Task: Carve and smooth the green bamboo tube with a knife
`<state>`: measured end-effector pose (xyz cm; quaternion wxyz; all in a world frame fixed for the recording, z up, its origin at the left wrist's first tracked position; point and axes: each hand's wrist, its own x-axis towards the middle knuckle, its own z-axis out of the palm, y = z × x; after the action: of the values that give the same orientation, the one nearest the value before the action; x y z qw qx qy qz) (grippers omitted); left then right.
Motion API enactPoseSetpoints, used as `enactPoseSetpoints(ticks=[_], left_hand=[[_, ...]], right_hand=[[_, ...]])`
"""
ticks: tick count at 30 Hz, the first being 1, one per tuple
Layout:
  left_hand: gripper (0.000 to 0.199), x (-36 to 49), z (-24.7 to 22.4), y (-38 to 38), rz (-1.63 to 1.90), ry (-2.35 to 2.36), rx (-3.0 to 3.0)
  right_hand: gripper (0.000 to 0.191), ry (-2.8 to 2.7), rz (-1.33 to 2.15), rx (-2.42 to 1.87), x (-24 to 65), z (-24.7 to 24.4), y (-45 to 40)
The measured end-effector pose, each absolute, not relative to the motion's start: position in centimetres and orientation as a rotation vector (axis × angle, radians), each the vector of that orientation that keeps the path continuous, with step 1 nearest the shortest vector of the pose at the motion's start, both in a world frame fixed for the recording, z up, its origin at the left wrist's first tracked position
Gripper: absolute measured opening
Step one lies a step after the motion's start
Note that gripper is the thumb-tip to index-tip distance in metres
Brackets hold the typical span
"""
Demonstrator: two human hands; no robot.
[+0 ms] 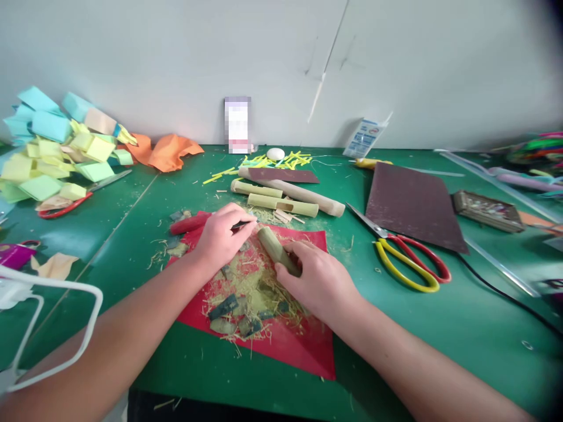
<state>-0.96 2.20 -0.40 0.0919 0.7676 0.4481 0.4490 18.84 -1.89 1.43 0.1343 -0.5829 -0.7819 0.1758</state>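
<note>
My left hand (223, 234) pinches a small dark piece (241, 224), possibly sandpaper, at the far side of a red sheet (316, 351). My right hand (314, 278) grips the near end of a short greenish bamboo tube (273, 246), which points away and slightly left, its far end close to my left fingertips. Fine shavings and several dark scraps (223, 306) cover the sheet's middle. A red rod-like object (189, 224) lies just left of my left hand. Beyond my hands rest bamboo pieces, one with a rectangular notch (284, 205).
Scissors with red and yellow handles (407, 266) lie at right beside a dark brown sheet (407, 205). Folded papers (53, 158) pile at far left. A phone (237, 126) leans on the wall. A white wire frame (94, 310) stands by my left forearm.
</note>
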Motion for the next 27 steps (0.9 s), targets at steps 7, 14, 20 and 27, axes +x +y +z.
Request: enactPoseSetpoints(ticks=[7,14,20,27], left_hand=[[0.012,-0.6,-0.4,2.2,1.288,1.331,2.311],[0.01,0.0,-1.1,2.3,1.186,1.333,2.34],[0.017,0.6,-1.0,1.9,1.02,1.21,2.515],[0.02,1.0,-0.8,1.4,0.979,1.202,2.548]], right_hand=[[0.033,-2.216,0.529,-1.65,19.2,1.2,-1.8],[0.023,-2.24,0.54,-1.584,19.3,0.9,-1.4],[0.012,-2.263,0.53,-1.545,19.3,1.0,-1.4],[0.01,-2.27,0.53,-1.558,19.2,1.1,-1.4]])
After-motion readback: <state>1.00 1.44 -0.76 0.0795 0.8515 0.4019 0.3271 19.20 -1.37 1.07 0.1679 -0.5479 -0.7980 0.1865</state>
